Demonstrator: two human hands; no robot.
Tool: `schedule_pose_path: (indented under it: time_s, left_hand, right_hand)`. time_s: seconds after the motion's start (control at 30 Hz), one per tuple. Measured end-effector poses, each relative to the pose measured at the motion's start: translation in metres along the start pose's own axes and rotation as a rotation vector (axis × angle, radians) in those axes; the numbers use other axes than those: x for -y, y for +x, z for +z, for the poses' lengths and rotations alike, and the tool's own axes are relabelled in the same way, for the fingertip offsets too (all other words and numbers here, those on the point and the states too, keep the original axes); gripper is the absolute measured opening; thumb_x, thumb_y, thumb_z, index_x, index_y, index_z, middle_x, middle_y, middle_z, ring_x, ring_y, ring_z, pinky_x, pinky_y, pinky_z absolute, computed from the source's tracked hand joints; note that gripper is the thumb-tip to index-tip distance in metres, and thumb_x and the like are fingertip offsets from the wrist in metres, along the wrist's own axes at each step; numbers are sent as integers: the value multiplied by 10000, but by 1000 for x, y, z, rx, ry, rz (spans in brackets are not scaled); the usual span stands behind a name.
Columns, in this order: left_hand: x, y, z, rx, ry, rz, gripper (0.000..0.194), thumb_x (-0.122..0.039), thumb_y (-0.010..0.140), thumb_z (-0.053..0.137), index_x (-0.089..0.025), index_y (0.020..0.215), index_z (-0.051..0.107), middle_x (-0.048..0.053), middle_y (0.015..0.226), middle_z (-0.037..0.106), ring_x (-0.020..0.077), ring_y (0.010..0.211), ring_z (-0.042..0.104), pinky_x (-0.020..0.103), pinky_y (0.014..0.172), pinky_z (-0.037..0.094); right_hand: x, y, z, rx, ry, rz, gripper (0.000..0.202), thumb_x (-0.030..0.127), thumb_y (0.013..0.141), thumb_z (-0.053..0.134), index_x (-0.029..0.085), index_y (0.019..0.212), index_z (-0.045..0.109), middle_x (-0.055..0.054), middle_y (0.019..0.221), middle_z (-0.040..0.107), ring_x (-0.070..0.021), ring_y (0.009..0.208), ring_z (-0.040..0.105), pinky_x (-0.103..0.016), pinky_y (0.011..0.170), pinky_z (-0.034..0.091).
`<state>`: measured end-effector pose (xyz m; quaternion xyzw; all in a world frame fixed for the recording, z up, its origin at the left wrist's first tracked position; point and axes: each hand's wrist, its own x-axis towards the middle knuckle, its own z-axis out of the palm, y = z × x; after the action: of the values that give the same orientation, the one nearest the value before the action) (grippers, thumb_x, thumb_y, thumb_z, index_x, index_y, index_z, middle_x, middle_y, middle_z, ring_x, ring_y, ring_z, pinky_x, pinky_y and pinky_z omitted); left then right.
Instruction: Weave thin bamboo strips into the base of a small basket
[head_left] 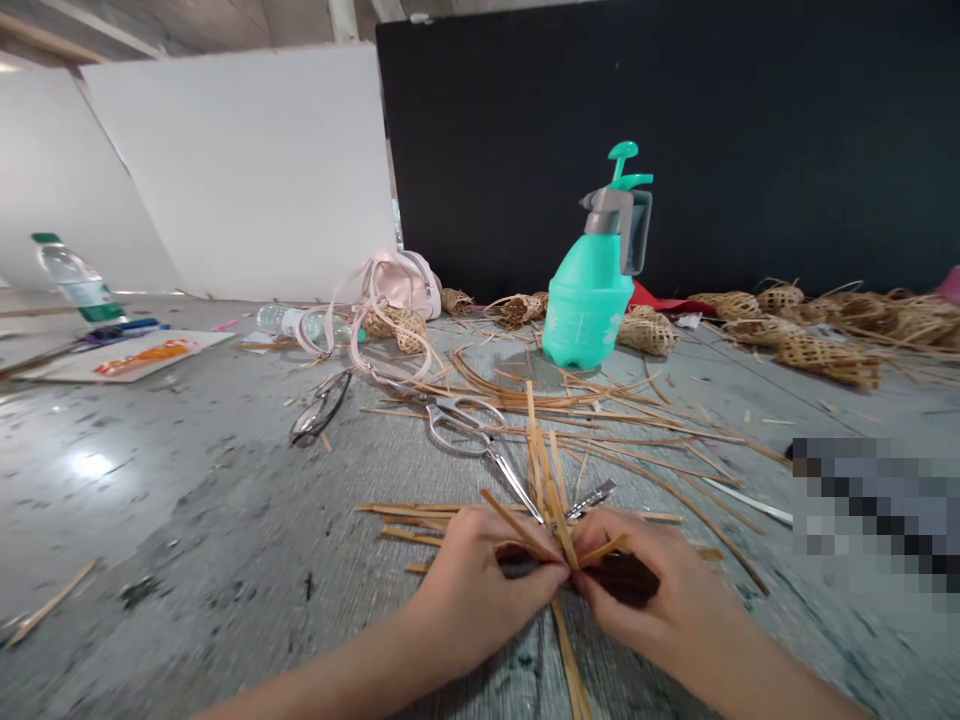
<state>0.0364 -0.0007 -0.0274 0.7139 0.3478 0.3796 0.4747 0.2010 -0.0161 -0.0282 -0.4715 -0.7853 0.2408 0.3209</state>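
My left hand (484, 575) and my right hand (649, 580) meet low in the middle of the view, fingertips nearly touching. Both are closed in a pinch on thin bamboo strips (561, 525) that cross one another. Some strips run away from me and toward me, while others stick out sideways under my hands. The fingers partly hide the crossing point. Just beyond lie silver scissors (466, 425), blades pointing toward my hands. A small metal clip-like tool (592, 498) rests behind my right fingers.
Loose bamboo strips (637, 440) spread over the grey table (225, 560). A turquoise spray bottle (589, 300) stands behind them, with woven baskets (825, 355) at the back right. Glasses (321, 410), a pink bag (401, 285) and a water bottle (79, 280) are to the left. A pixelated patch covers the right edge.
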Motion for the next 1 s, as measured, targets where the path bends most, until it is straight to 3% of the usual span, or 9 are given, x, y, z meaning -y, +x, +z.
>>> schedule_pose_path:
  time_s: [0.13, 0.4, 0.57, 0.67, 0.87, 1.0]
  left_hand:
    - [-3, 1, -1, 21, 5, 26, 184, -18, 715, 569, -139, 685, 705, 24, 681, 673, 155, 717, 630, 267, 753, 491]
    - [-4, 0, -3, -36, 118, 58, 111, -40, 681, 632, -126, 691, 702, 46, 704, 702, 156, 696, 649, 252, 708, 510]
    - [-8, -4, -11, 100, 66, 159, 208, 6, 663, 546, -94, 805, 661, 84, 837, 669, 168, 760, 644, 254, 680, 531]
    - [-13, -4, -17, 179, 182, 234, 325, 60, 603, 522, -103, 859, 637, 77, 892, 657, 165, 825, 620, 260, 743, 513]
    - [-15, -1, -24, 361, 442, 350, 242, 25, 708, 493, -89, 863, 640, 93, 904, 646, 154, 879, 592, 253, 808, 474]
    - [-13, -1, -27, 390, 538, 375, 139, -113, 776, 560, -116, 888, 642, 90, 945, 640, 161, 885, 597, 240, 799, 467]
  right_hand:
    - [-1, 0, 2, -34, 44, -19, 95, 117, 676, 482, 205, 684, 517, 9, 665, 571, -149, 635, 544, -263, 581, 401]
    - [-2, 1, -5, 56, 129, 37, 58, 163, 734, 514, 198, 696, 541, 5, 686, 583, -140, 650, 554, -247, 587, 408]
    - [-3, 1, -4, 80, 216, 90, 73, 136, 706, 499, 201, 705, 532, 17, 675, 562, -127, 609, 538, -229, 553, 417]
    - [-4, 2, -1, 63, 229, 111, 77, 131, 690, 503, 204, 693, 531, 18, 670, 562, -123, 593, 532, -225, 546, 422]
    - [-3, 2, -4, 85, 227, 93, 100, 132, 694, 504, 205, 714, 569, -1, 724, 614, -140, 667, 578, -245, 613, 455]
    - [-3, 2, -9, 115, 102, 45, 124, 109, 681, 534, 215, 714, 588, 8, 730, 629, -144, 696, 580, -256, 653, 446]
